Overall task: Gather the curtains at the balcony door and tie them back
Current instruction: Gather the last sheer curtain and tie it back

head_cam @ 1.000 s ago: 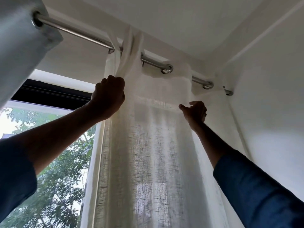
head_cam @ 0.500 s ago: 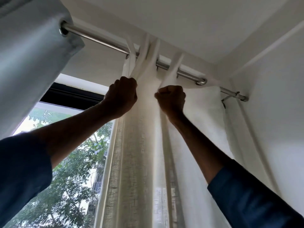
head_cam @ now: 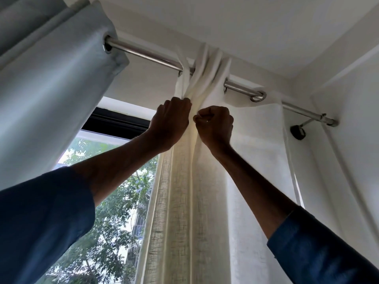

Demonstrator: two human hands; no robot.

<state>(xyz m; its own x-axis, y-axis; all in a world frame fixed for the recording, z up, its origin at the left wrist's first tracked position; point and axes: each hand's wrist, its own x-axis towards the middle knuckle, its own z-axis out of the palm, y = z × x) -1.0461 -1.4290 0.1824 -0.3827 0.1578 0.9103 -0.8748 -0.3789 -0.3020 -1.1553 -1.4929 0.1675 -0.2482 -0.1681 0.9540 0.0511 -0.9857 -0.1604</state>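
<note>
— Where is the curtain?

— The sheer white curtain (head_cam: 184,201) hangs from the steel rod (head_cam: 143,55), a little right of the middle, in front of the door glass (head_cam: 106,152). Just under the rod its top is bunched into tight folds. Lower down it falls in long pleats, and daylight shows through the weave.

— And the hands?

— Both are raised, side by side, close beneath the rod. The left hand (head_cam: 171,121) is wrapped round the left side of the bunch, its fingers (head_cam: 180,103) curled into the cloth. The right hand (head_cam: 214,125) sits just beside it with its fingers (head_cam: 207,117) curled tight, pinching a fold of the same curtain. Only a narrow strip of cloth shows between the two fists.

— What about the room around them?

— A heavier grey-blue curtain (head_cam: 51,89) hangs at the upper left in thick folds, with the rod passing through its eyelet. To the right of the hands one metal eyelet ring (head_cam: 258,96) of the sheer panel sits alone on the rod, and the cloth below it lies flatter. The rod ends at a bracket (head_cam: 297,132) with a black foot fixed to the white wall (head_cam: 352,140). The white ceiling (head_cam: 246,21) is close above. A black door frame (head_cam: 114,121) runs across behind the left forearm, and green trees show through the glass below it. A dark blue sleeve (head_cam: 41,222) covers each arm up to the forearm.
</note>
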